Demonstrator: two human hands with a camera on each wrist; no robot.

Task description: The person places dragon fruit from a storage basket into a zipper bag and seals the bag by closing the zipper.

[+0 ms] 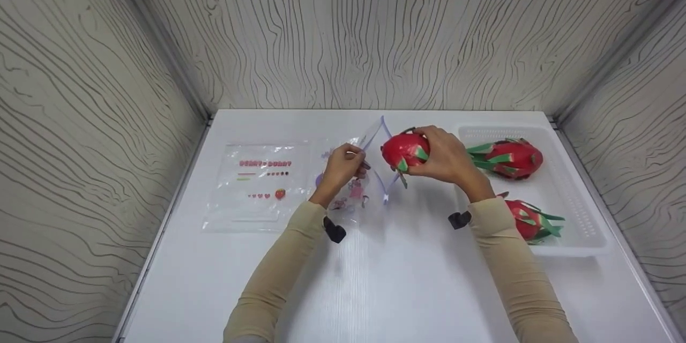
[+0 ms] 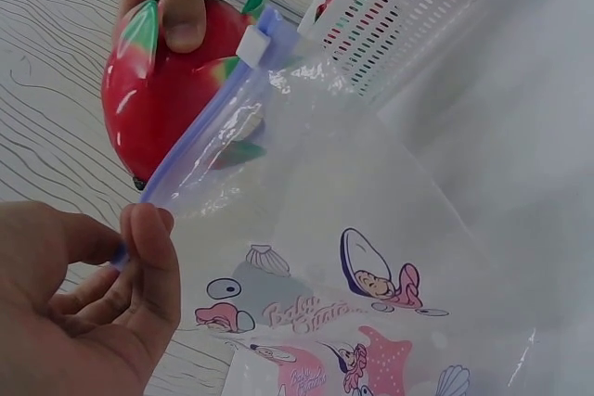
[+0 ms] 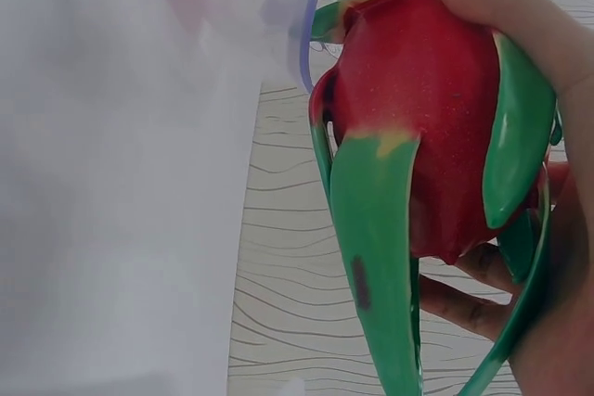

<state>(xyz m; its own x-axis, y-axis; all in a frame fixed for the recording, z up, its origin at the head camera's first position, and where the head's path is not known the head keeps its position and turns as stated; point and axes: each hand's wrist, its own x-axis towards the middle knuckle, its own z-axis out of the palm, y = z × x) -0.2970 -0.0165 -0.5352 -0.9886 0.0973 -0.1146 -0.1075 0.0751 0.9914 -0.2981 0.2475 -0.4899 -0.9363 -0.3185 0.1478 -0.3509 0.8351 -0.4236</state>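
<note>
Dragon fruit (image 3: 418,90), closest to the right wrist camera, sits in your right hand (image 1: 445,158): fingers and thumb wrapped round its leafy end, blunt end aimed at your left hand (image 1: 345,166). Likely trouble one: smooth, shiny skin. Loosen that thumb and it could roll out of your palm, dropping on the table (image 1: 396,289) below.

Trouble two: long green leaves (image 3: 371,229) stick out beside your right fingers. They look able to snag a film edge, and a hard shove could fold them or tear plastic.

Just left of the fruit is a clear printed bag (image 2: 316,322). Your left hand pinches its purple edge (image 2: 200,127), fingers curled in; mouth spread. You've got one lip only; nothing visible grips the other, so it could flop inward and narrow the gap. Pull too hard on that small pinch and the strip could slip free or the bag could skid. White slider (image 2: 252,45) hangs beyond your left fingertips; bump it and the mouth may start closing. Can't tell whether fruit and lip touch.

Right of your right hand: a white basket (image 1: 576,252) with two more fruits (image 1: 514,158). Your right forearm passes close; a swing back could knock them. Left of your left hand, a flat bag (image 1: 257,209) could shift if your sleeve catches it.
</note>
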